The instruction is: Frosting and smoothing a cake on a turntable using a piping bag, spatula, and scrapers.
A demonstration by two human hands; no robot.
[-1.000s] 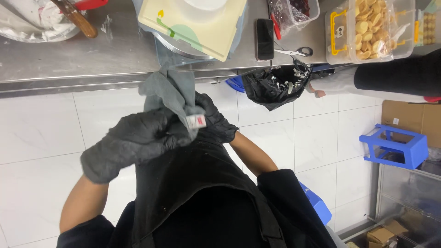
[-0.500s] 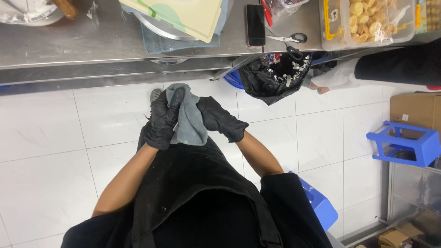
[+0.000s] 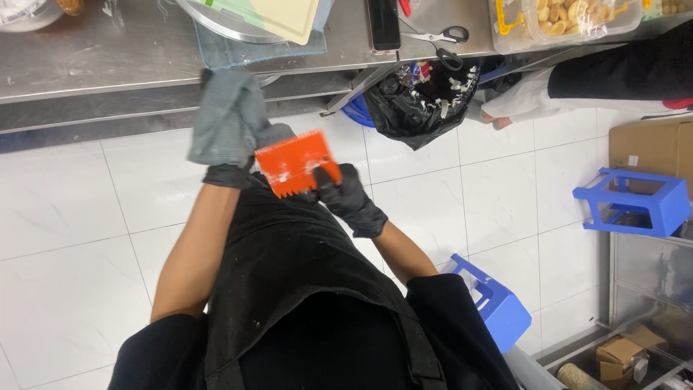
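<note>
Below the steel counter, right hand [image 3: 346, 196] pinches an orange scraper [image 3: 296, 162]; left hand [image 3: 227, 173] clutches a grey cloth [image 3: 227, 119].

Scraper [image 3: 294, 163]: orange-red, plain. Cloth [image 3: 227, 119]: grey, fine check. Both hands in black gloves, left hand [image 3: 229, 173], right hand [image 3: 348, 196]. Apron [image 3: 303, 289]: black w/ pale specks. Table [image 3: 86, 61]: bare steel grey. Bin bag [image 3: 415, 108]: black. Stools [image 3: 635, 202]: blue. Floor [image 3: 65, 289]: white tile, faint grey veins.
</note>
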